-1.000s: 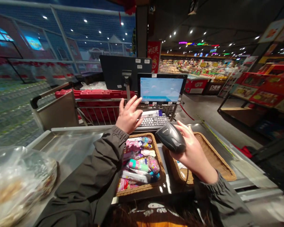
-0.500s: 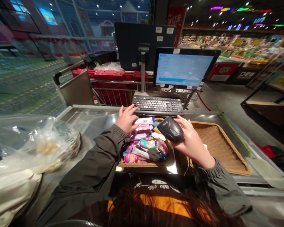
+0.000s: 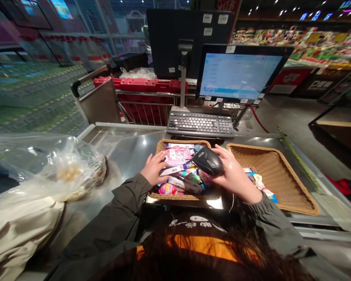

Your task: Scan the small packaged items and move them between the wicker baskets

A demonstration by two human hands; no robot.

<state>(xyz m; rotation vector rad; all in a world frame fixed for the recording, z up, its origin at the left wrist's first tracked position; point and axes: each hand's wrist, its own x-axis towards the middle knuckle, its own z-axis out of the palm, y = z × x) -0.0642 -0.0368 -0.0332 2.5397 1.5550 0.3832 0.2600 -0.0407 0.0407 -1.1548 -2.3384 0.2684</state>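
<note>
My left hand is over the left side of a wicker basket. Its thumb and fingers close on the end of a slim white packet with a barcode and a purple tip. Around it in the basket lie a pink packet and several small colourful packaged goods. My right hand grips a black barcode scanner, its head tilted left above the basket's right side. The scanner and hand hide part of the goods.
A second wicker basket holding a few packages stands at the right. Behind are a keyboard and a lit screen. A clear plastic bag and pale cloth lie on the metal counter at the left.
My left hand has come down from beside the keyboard, with the white packet now lower over the basket. The scanner stays in my right hand. The view has tilted down.
</note>
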